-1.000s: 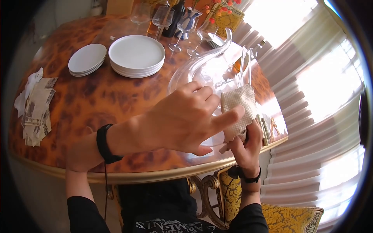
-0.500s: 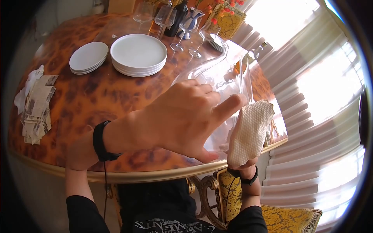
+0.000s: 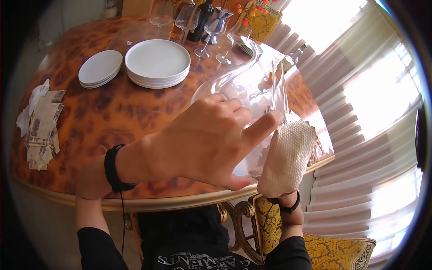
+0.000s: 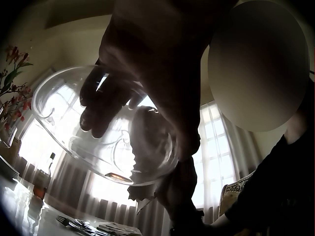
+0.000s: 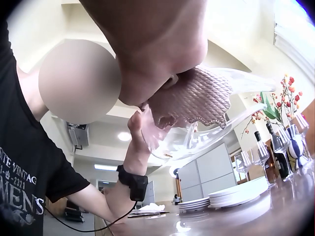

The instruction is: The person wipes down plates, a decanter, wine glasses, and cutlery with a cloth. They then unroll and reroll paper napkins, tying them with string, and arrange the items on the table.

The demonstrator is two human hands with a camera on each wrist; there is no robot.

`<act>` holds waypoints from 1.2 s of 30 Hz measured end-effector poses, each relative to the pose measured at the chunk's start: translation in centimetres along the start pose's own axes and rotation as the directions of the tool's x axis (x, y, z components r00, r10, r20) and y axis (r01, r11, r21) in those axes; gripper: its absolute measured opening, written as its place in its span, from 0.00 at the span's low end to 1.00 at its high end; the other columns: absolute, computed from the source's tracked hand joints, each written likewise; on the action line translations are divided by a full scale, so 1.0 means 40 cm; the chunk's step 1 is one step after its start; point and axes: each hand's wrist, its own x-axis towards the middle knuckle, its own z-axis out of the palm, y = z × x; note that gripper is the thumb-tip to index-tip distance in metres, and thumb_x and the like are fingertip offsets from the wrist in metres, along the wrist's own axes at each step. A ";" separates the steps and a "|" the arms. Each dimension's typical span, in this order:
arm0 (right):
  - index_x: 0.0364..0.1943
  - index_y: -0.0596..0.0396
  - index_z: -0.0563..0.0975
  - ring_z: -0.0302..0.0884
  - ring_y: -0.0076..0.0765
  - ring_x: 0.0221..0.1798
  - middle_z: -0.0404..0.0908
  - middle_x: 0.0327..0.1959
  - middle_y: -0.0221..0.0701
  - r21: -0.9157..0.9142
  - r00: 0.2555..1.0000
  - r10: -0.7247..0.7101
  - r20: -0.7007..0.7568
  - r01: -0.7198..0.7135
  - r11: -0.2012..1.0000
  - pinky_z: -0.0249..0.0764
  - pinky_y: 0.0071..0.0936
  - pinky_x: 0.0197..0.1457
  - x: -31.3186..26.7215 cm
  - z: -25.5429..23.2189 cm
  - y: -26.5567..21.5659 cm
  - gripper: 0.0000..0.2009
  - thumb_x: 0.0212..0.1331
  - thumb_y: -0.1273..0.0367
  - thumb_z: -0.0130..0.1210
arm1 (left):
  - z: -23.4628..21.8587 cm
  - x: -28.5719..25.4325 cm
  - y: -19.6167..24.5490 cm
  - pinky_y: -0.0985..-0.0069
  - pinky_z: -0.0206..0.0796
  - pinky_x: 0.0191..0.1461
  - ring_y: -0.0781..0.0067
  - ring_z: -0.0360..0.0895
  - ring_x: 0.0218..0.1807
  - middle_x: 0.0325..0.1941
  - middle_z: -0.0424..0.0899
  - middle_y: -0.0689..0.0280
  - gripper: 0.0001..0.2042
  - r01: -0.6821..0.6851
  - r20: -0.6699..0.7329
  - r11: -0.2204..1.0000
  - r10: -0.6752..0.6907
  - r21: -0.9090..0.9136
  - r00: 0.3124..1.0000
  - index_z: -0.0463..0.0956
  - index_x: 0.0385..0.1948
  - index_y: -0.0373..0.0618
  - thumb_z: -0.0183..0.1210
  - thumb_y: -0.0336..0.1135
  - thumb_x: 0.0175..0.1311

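A clear glass decanter [image 3: 234,87] with a curved neck is tilted above the table, and my left hand [image 3: 202,139] grips its body from above with spread, bent fingers. In the left wrist view, fingers show through the clear bowl [image 4: 113,147]. My right hand [image 5: 162,54] holds a textured, off-white paper towel [image 5: 197,98] against the decanter at its near right side. From the head view, the towel [image 3: 290,155] covers most of the right hand's fingers.
Stacked white plates [image 3: 157,60] and smaller plates [image 3: 101,67] stand at the back left of the table. Wine glasses [image 3: 186,20] and bottles are behind them. Patterned napkins [image 3: 45,128] lie at the left; forks [image 4: 74,223] lie below the decanter.
My right hand has moved down and slightly right and turned, so the towel now hides its fingers from above. The decanter's neck has shifted a little; my left hand keeps its grip.
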 end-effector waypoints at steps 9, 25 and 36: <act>0.49 0.50 0.81 0.76 0.48 0.58 0.80 0.53 0.36 0.188 0.976 0.208 0.063 -0.217 0.958 0.64 0.47 0.66 -0.041 -0.012 0.017 0.28 0.40 0.56 0.72 | 0.017 -0.005 0.003 0.68 0.67 0.33 0.64 0.75 0.29 0.25 0.73 0.65 0.43 -0.031 -0.018 0.999 0.031 -0.016 0.999 0.66 0.56 0.42 0.72 0.58 0.37; 0.59 0.57 0.74 0.73 0.47 0.60 0.73 0.62 0.35 0.165 0.920 0.316 0.231 -0.357 0.919 0.64 0.40 0.69 0.045 -0.013 0.012 0.38 0.42 0.54 0.72 | 0.006 -0.005 0.006 0.68 0.66 0.33 0.63 0.74 0.28 0.26 0.74 0.64 0.43 -0.032 -0.001 0.999 0.032 -0.005 0.999 0.66 0.57 0.43 0.73 0.56 0.37; 0.51 0.58 0.79 0.72 0.59 0.62 0.76 0.55 0.49 -0.033 0.854 -0.493 -0.168 0.495 0.868 0.48 0.58 0.75 0.180 -0.038 -0.064 0.17 0.58 0.69 0.51 | 0.008 0.012 -0.047 0.68 0.72 0.44 0.60 0.82 0.37 0.34 0.83 0.57 0.44 0.013 -0.024 0.938 -0.023 -0.345 0.999 0.62 0.55 0.44 0.74 0.57 0.37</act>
